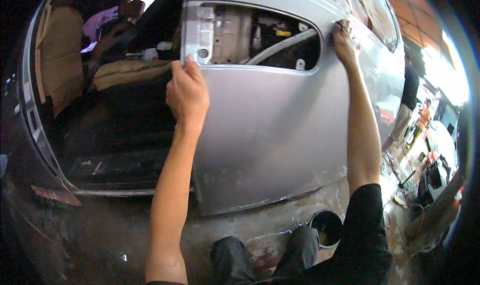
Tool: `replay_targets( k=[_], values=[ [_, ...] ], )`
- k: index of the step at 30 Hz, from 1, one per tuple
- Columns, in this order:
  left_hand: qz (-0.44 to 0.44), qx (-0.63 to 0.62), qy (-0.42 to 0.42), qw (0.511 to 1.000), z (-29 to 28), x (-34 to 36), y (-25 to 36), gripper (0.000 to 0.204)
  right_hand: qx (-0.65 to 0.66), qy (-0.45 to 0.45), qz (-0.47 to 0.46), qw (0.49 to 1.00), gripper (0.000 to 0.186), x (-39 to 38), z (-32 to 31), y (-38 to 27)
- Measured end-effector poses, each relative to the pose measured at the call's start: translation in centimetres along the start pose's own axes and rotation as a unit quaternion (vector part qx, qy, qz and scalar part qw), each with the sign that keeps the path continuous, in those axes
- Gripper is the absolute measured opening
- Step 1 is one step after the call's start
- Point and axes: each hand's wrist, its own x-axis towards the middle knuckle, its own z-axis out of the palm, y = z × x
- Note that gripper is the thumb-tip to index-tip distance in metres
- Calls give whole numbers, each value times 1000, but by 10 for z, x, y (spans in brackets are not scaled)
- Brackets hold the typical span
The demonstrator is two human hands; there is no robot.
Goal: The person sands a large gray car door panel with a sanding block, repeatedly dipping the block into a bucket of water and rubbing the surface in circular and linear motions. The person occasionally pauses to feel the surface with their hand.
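Observation:
A grey vehicle door panel [270, 115] fills the middle of the view, with a long window opening [235, 35] near its top. My left hand [188, 87] is closed round the door's left edge, just below the opening's lower left corner, its thumb on the outer face. Up at the right end of the opening, my right hand [345, 41] presses against the grey body surface, fingers together. Something dark shows at its fingertips, too small to name. Inside the opening, bare metal and a slanting pale bar [282, 47] are visible. The lower panel looks dull, with smears along its bottom edge.
To the left, the open doorway shows a tan seat [60, 55] and dark floor. A dark bucket [326, 228] stands on the wet floor by my right knee. Another person [407, 92] stands far right, near clutter [432, 177] on the ground.

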Motion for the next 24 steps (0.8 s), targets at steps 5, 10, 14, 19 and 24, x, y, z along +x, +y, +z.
replay_targets(
  k=[5,10,14,19,24],
  values=[
    [23,-5,16,1000,-6,4,-10,44,118,73,-81,987,63,25,-28,-220],
    [60,21,48,997,-22,9,-24,45,321,27,-148,935,37,30,-56,-180],
    [56,-6,58,997,9,-14,-3,44,40,-23,11,999,48,-22,35,109],
    [147,97,133,975,-5,-5,6,46,-82,-88,48,992,57,-49,-18,-43],
    [405,189,114,888,5,-2,77,56,210,-14,-147,966,58,-28,-45,-93]
  ],
)
